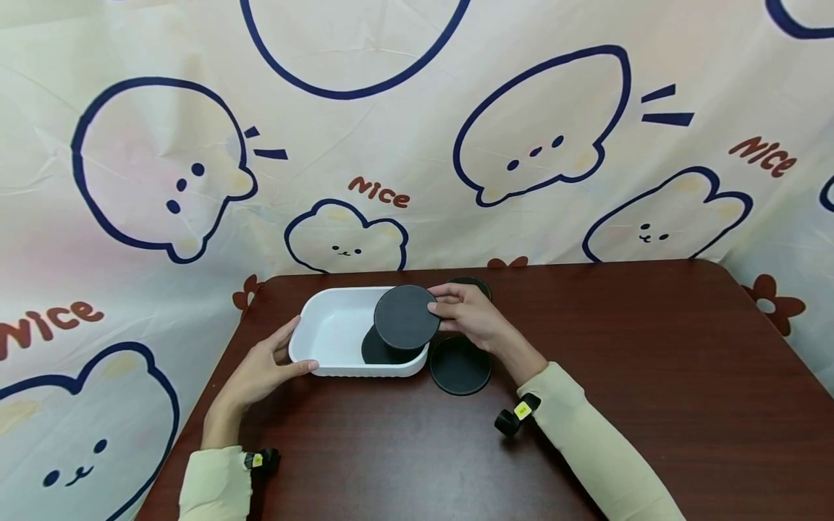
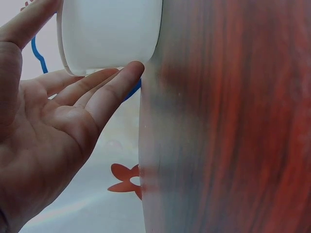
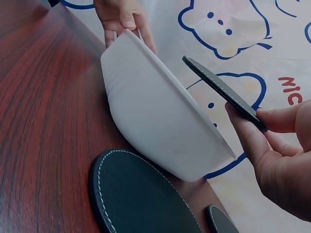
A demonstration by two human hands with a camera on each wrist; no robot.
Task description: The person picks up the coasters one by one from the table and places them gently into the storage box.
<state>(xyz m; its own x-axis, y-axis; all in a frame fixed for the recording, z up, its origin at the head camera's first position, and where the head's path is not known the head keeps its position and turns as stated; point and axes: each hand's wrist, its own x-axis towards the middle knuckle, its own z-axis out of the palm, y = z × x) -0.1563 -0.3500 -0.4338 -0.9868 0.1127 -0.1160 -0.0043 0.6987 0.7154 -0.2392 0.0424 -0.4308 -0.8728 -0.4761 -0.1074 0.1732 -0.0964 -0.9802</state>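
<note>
A white rectangular tray point(image 1: 332, 322) with rounded corners sits toward the back of the table. At its left end, my left hand point(image 1: 263, 365) grips it, thumb by the near corner and fingers against the end wall. My right hand point(image 1: 472, 315) pinches the edge of a round black coaster point(image 1: 405, 317) between thumb and fingers. This coaster is held tilted above the tray's right end, clear of the rim in the right wrist view. Beneath it, a dark round piece point(image 1: 374, 351) lies inside the tray, partly covered. White stitching runs round a black coaster point(image 3: 136, 194) lying beside the tray.
Another black coaster point(image 1: 478, 282) lies farther back, mostly hidden behind the right hand. The dark brown wooden table point(image 1: 619, 362) ends at a cloth backdrop point(image 1: 430, 239) with cartoon outlines. Each sleeve cuff carries a small black device point(image 1: 515, 416).
</note>
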